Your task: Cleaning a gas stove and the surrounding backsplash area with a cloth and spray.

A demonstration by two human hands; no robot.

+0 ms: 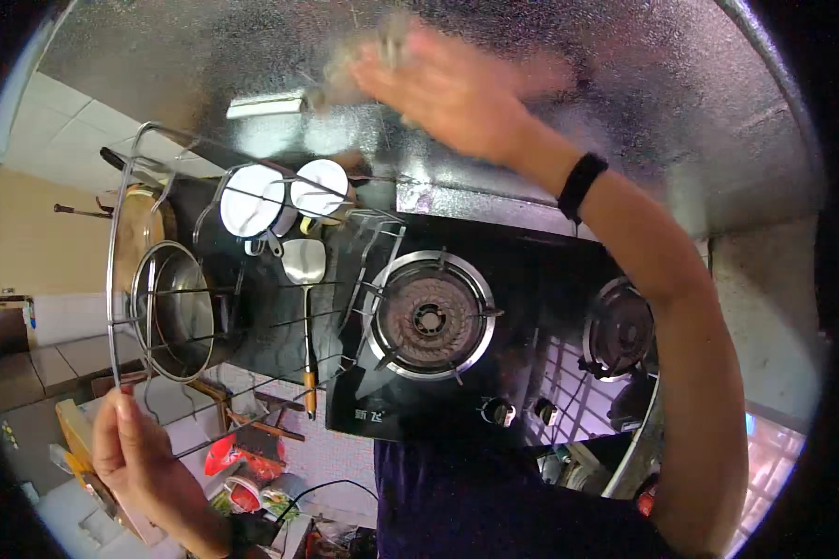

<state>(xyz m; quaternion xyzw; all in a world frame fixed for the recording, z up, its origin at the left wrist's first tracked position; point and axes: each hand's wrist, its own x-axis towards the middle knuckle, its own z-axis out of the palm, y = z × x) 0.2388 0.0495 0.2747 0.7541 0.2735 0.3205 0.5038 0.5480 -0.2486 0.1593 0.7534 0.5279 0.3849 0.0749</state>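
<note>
My left hand [129,447] grips the rim of a metal wire rack [111,279], which is held tilted in front of the counter and the gas stove [447,412]. My right hand [454,91] is raised near the shiny foil-like wall covering [636,84], with a black band on the wrist. It is blurred, and a pale, indistinct shape shows by its fingers; whether it holds that cannot be told. Through the wires I see a steel pot [182,314], a spatula [306,262] with a wooden handle end, and two white enamel mugs or lids, one [252,199] beside the other [319,187].
The near burner [430,318] has a metal ring and pan supports. A second burner [622,328] lies partly behind my right forearm. A round wooden board [140,227] stands behind the pot. Red plastic bags [248,458] and other items lie below the counter.
</note>
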